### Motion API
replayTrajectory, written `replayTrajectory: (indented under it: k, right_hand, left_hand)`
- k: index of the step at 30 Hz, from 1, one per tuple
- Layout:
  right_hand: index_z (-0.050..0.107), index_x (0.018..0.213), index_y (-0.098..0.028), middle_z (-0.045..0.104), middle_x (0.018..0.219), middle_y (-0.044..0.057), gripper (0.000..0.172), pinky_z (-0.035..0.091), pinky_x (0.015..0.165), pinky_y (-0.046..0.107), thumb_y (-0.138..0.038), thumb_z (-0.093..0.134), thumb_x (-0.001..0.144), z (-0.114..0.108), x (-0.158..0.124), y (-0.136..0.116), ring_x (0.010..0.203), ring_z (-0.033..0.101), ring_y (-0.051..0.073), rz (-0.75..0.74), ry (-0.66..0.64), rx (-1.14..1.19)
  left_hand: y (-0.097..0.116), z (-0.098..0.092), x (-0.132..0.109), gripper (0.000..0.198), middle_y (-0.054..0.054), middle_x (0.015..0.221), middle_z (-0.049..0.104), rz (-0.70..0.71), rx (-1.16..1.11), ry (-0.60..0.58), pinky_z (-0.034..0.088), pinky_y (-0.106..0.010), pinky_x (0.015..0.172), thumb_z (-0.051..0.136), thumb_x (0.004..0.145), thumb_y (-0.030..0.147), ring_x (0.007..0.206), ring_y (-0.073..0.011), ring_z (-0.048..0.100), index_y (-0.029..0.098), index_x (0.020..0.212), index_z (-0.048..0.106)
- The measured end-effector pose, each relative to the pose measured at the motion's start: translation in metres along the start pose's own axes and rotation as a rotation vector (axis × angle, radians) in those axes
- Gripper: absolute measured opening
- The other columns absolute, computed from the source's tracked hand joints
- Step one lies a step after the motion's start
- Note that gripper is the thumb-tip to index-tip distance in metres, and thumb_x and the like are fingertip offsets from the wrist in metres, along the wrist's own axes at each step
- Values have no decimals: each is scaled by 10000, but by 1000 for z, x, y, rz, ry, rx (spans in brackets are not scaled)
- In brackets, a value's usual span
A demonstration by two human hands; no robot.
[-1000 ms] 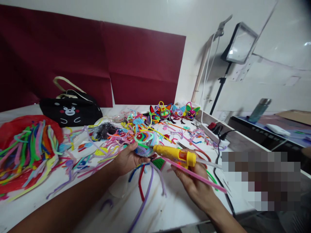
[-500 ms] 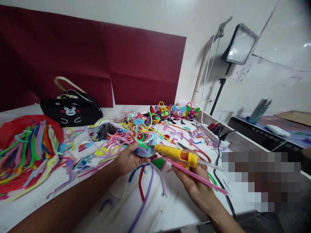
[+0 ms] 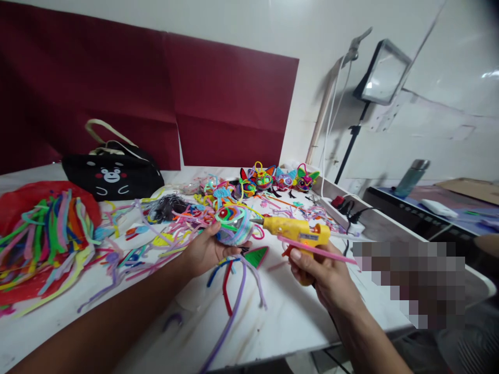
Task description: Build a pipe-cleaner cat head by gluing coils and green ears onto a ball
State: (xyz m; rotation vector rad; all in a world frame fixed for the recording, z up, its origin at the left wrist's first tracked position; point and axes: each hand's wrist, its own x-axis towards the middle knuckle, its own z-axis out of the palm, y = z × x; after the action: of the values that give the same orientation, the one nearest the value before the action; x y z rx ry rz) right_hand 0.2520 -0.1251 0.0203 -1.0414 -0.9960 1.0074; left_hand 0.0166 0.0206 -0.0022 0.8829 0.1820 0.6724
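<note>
My left hand (image 3: pixel 206 252) is closed round a ball (image 3: pixel 236 232) wrapped in colourful pipe cleaners, its upper side facing me. In my right hand (image 3: pixel 329 270) is a yellow hot glue gun (image 3: pixel 294 227), gripped by its handle with a small orange light lit. Its metal nozzle points left, close to the ball's right side; whether it touches I cannot tell. A pink pipe cleaner (image 3: pixel 331 253) lies along the gun, held by the same hand. Below the ball are a green triangle with a pink edge (image 3: pixel 257 257) and a long purple pipe cleaner (image 3: pixel 231 317).
Several finished eared balls (image 3: pixel 284 178) stand at the back. Loose pipe cleaners litter the middle. On the left are a red bag of pipe cleaners (image 3: pixel 88 200) and a black bag (image 3: pixel 93 179). A power strip (image 3: pixel 355 227) with cords lies along the right edge.
My right hand has moved right and turned the glue gun more level, its fingers now round the handle. The nozzle has shifted right along the ball. My left hand stays nearly in place.
</note>
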Motion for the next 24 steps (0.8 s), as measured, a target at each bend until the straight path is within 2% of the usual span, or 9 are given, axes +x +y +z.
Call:
replayTrajectory:
  k: [4, 8, 14, 19, 24]
  right_hand:
    - [622, 750, -166, 604, 605, -21, 387, 368, 467, 225, -439, 880, 658, -13, 15, -11, 519, 514, 106, -8, 8, -51]
    - [646, 708, -152, 611, 602, -20, 383, 356, 481, 226, -402, 910, 587, -30, 31, -21, 525, 499, 99, 69, -55, -178]
    - [618, 627, -164, 562, 517, -40, 394, 299, 424, 220, -387, 927, 529, -59, 56, -26, 445, 442, 78, 213, -144, -285]
    - [634, 619, -159, 580, 544, -25, 405, 345, 435, 220, -406, 935, 510, -79, 60, -22, 455, 472, 77, 276, -167, -313]
    - [677, 693, -155, 649, 609, 5, 443, 415, 485, 234, -411, 953, 459, -93, 56, -21, 516, 528, 102, 336, -183, -381]
  left_hand:
    - [4, 1, 2, 432, -161, 1107, 779, 63, -2, 101, 639, -312, 792, 678, 913, 310, 992, -296, 765, 101, 1285, 613]
    - [6, 3, 5, 390, -170, 1108, 778, 89, -14, 180, 648, -329, 777, 661, 922, 326, 968, -314, 772, 92, 1231, 621]
    - [9, 10, 6, 430, -141, 1090, 781, 93, -13, 305, 655, -348, 765, 593, 952, 292, 978, -313, 769, 123, 1344, 544]
    - [8, 12, 7, 363, -150, 1083, 785, 92, 2, 318, 661, -343, 722, 632, 918, 293, 943, -321, 777, 133, 1244, 604]
    - [6, 14, 7, 388, -136, 1052, 799, 105, 2, 289, 667, -347, 696, 741, 832, 319, 900, -339, 785, 147, 1167, 648]
